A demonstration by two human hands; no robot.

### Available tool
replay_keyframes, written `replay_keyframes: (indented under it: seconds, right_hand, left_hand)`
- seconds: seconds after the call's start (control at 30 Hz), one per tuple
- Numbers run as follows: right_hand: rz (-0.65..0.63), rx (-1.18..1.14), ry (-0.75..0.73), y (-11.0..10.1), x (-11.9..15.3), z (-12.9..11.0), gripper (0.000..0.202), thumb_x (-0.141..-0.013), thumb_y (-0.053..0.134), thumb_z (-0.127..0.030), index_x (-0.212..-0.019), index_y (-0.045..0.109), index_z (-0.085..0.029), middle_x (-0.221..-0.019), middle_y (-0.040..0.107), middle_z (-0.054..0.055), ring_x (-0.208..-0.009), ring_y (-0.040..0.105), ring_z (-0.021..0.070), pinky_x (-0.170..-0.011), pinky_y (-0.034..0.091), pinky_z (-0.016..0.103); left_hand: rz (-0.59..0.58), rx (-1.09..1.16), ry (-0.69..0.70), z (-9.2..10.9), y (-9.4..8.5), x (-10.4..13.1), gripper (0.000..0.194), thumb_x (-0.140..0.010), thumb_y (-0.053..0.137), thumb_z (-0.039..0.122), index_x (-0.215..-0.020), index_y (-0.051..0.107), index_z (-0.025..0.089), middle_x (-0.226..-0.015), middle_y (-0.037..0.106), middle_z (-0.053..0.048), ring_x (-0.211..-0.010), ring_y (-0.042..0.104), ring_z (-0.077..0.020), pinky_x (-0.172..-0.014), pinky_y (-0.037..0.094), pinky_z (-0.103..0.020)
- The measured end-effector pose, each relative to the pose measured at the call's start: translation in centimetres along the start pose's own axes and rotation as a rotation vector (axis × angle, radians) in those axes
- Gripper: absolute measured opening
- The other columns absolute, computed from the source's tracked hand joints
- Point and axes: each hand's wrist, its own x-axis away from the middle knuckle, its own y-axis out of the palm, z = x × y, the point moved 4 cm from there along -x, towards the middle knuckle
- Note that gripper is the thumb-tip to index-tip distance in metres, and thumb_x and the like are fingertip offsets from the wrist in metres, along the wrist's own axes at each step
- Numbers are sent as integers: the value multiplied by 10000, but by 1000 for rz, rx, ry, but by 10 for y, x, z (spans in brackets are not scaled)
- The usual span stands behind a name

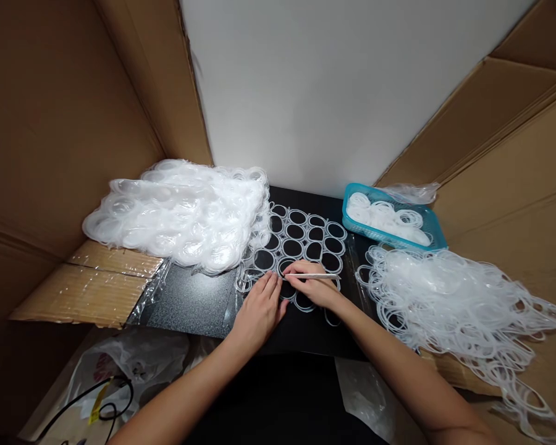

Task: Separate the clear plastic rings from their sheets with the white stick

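A sheet of joined translucent white rings [293,248] lies flat on the black tabletop in front of me. My left hand [260,304] rests on its near left part, fingers stretched out flat and pointing away from me. In my right hand [311,284] is a slim white pen-like tool [322,276], pinched between thumb and fingers. Its dark tip touches or hovers just over a ring near my left fingertips; I cannot tell which. What exactly the tool is does not show.
On the left is a thick stack of white ring sheets [180,213], partly over cardboard [90,284]. A blue basket [352,225] with loose white rings stands at the back right. Nearer right spreads a tangled heap of ring sheets [449,303]. Cardboard walls flank both sides.
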Motion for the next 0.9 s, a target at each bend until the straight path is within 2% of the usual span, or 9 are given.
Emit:
replay_keyframes:
  seconds: [0.27, 0.33, 0.4, 0.53, 0.6, 0.67, 0.73, 0.8, 0.9]
  right_hand:
    - [25, 365, -290, 21, 14, -6, 192, -997, 462, -192, -958, 650, -192, -1072, 710, 87, -986, 608, 231, -893, 452, 384]
    - [80, 459, -321, 18, 16, -1, 213, -1002, 437, -173, -951, 643, -192, -1106, 706, 93, -1019, 605, 241, -900, 434, 397]
    - [222, 512, -256, -2, 13, 8, 223, -1003, 423, -178, -968, 643, -194, -1090, 706, 101, -1014, 612, 244, -897, 430, 396]
    - [633, 528, 24, -69, 5, 25, 232, -978, 433, -262, -957, 653, -193, -967, 709, 98, -908, 620, 254, -834, 444, 379]
    - [689, 453, 144, -88, 0, 26, 242, -956, 450, -296, -873, 657, -203, -873, 704, 68, -809, 611, 231, -755, 442, 345]
    - [589, 310, 215, -87, -7, 21, 250, -936, 479, -321, -806, 663, -214, -787, 688, 33, -721, 590, 197, -678, 422, 308]
    - [401, 140, 220, -68, -13, 11, 243, -922, 505, -331, -790, 677, -221, -762, 683, 10, -704, 588, 177, -653, 415, 286]
    - [224, -1, 185, -44, -16, -1, 220, -910, 531, -330, -801, 689, -222, -796, 697, 4, -745, 607, 175, -675, 428, 280]
    - [74, -124, 166, -15, -16, -12, 186, -898, 564, -327, -824, 701, -224, -835, 710, 4, -769, 621, 179, -698, 442, 283]
  left_hand:
    - [-14, 19, 1, 0, 1, -2, 376, -940, 545, 221, -1269, 597, 44, -1324, 626, -170, -1275, 559, -294, -1089, 455, -404]
    - [-14, 28, -6, -1, 1, -2, 375, -941, 536, 215, -1271, 597, 47, -1325, 626, -167, -1275, 558, -294, -1091, 455, -408]
    - [-15, 39, -18, -3, 1, -2, 376, -946, 524, 221, -1280, 592, 60, -1329, 623, -164, -1276, 556, -293, -1083, 463, -416]
    - [-39, 72, -12, 3, -1, 1, 379, -952, 512, 227, -1301, 579, 97, -1343, 617, -146, -1287, 550, -281, -1085, 463, -410]
    - [-59, 112, 26, 11, -3, 5, 401, -950, 515, 235, -1325, 556, 101, -1360, 606, -139, -1302, 539, -271, -1096, 455, -403]
    - [-73, 172, 70, 18, -6, 8, 449, -951, 514, 248, -1381, 502, 120, -1413, 565, -127, -1326, 517, -253, -1099, 452, -391]
    - [-59, 210, 71, 20, -10, 10, 487, -957, 507, 255, -1429, 447, 150, -1460, 519, -120, -1346, 495, -241, -1095, 453, -390]
    - [-18, 181, -6, 12, -15, 11, 484, -960, 508, 250, -1431, 442, 162, -1457, 516, -132, -1339, 499, -257, -1089, 450, -422]
    - [8, 75, -131, -5, -18, 14, 416, -949, 533, 237, -1354, 517, 142, -1370, 583, -157, -1283, 543, -299, -1079, 442, -476]
